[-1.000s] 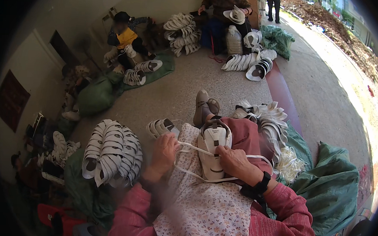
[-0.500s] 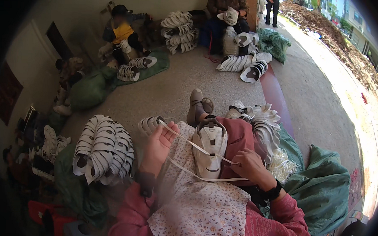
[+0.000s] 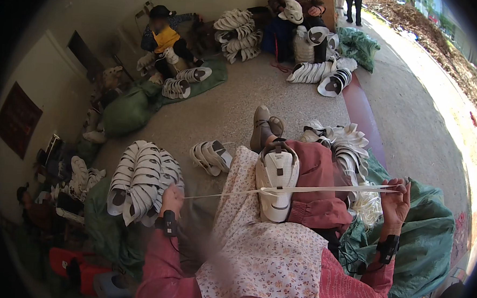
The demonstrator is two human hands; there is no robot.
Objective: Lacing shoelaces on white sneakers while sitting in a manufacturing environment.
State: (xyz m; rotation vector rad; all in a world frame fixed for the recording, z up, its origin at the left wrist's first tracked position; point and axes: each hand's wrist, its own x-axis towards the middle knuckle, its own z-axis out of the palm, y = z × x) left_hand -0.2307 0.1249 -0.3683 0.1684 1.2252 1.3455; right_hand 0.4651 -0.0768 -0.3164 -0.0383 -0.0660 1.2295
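A white shoe upper (image 3: 279,170) with dark patches rests lengthwise on my lap, over my red trouser leg. One white shoelace (image 3: 331,189) crosses it, pulled taut to both sides. Out to the left, my left hand (image 3: 172,199) is closed on one end of the lace, beside a stack of uppers. My right hand (image 3: 396,203), raised at the far right, pinches the other part, where two strands run together. A floral apron (image 3: 265,258) covers my thighs.
Stacked uppers (image 3: 145,182) stand at left, with a few more (image 3: 211,156) on the floor. Right of my leg are more uppers (image 3: 346,146), a bundle of white laces (image 3: 368,204) and a green sack (image 3: 422,239). Other people (image 3: 166,37) sit working with uppers across the floor.
My hands have spread far apart, left hand down and leftward, right hand up and rightward. The loose lace loops are now drawn straight across the upper.
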